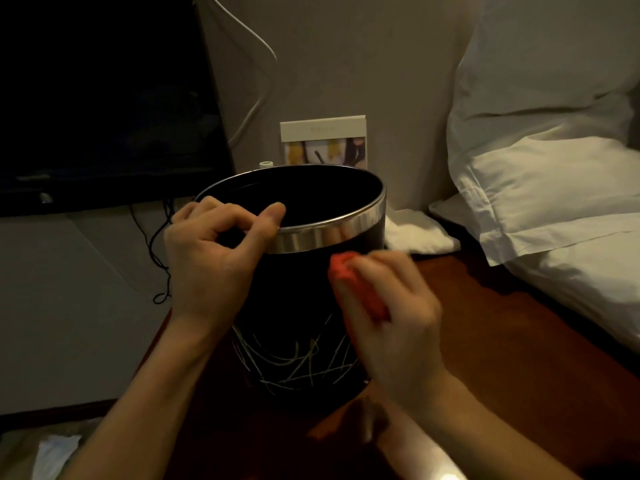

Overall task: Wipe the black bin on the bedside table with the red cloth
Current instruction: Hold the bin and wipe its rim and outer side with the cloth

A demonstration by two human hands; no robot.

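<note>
Left hand (211, 251) pinching black bin (294, 296) rim to steady, right hand (388, 306) clamped on red cloth (356, 285) against wall; best firm, overlapping strokes downward.

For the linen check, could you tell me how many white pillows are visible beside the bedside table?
2: an upper pillow leaning against the wall, and a lower pillow in front of it on the bed. Others may lie out of frame.

Left hand (211, 258): forearm extended forward, thumb and fingers curled in a pinch. Right hand (391, 313): motion-blurred, fingers curled in a grip, palm facing left.
</note>
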